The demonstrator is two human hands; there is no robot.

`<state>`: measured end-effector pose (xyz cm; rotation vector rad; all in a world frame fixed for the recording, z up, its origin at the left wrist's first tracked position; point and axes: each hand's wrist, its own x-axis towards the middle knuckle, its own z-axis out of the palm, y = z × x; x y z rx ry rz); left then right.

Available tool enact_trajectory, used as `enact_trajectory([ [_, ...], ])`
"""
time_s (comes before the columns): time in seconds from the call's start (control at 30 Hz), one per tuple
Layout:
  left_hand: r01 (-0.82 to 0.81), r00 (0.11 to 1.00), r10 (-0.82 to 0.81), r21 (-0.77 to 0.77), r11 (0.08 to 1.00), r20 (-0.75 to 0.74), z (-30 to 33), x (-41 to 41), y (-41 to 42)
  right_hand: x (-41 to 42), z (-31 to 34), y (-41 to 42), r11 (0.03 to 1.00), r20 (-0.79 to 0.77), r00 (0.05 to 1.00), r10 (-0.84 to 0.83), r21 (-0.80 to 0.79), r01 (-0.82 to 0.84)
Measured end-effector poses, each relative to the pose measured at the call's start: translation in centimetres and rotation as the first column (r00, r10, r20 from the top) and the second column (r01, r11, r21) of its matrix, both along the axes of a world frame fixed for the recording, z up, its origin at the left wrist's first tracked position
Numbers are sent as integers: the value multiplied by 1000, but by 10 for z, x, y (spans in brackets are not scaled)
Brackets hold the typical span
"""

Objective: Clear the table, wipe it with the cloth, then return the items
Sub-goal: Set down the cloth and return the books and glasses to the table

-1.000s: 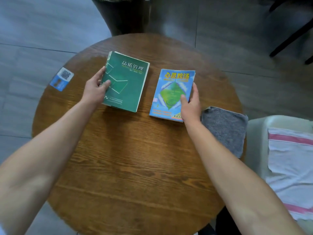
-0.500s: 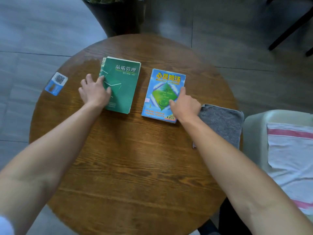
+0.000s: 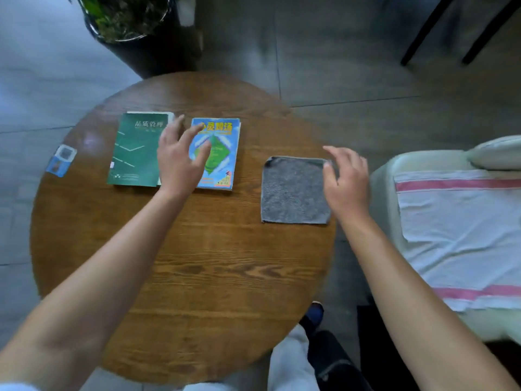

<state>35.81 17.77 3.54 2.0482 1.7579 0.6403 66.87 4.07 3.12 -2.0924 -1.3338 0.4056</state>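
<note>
resting on grey floor tiles [image 3: 338, 66], round wooden table [image 3: 197, 277] beneath spread, empty hands [image 3: 180, 162].

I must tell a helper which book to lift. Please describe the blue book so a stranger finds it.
On the round wooden table, two books lie side by side at the far edge. The blue book is the right one, between the green book and the grey cloth; it alone has yellow title characters.

Near half of table [image 3: 197, 277] bare; far half blocked by green book [image 3: 135, 153], blue book [image 3: 221, 153], cloth [image 3: 293, 190]
</note>
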Motion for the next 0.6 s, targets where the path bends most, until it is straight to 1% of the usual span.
enact_trajectory([
  [0.07,57,998,-58,40,998,24,6,36,-15,34,2,-34,998,31,998,-61,1,61],
  [0.17,121,990,-125,61,991,60,14,92,-36,78,9,-83,987,71,984,-161,14,161],
  [0.33,296,953,-302,117,948,34,26,198,-81,147,17,-174,945,92,941,-326,7,327],
  [0.43,374,925,-379,114,920,24,35,265,-110,186,19,-227,910,65,908,-413,-4,414],
  [0.5,419,906,-423,85,904,30,38,306,-131,212,17,-259,887,47,886,-460,1,461],
  [0.6,477,872,-475,11,879,115,38,359,-161,247,17,-304,836,2,836,-549,-23,549],
])
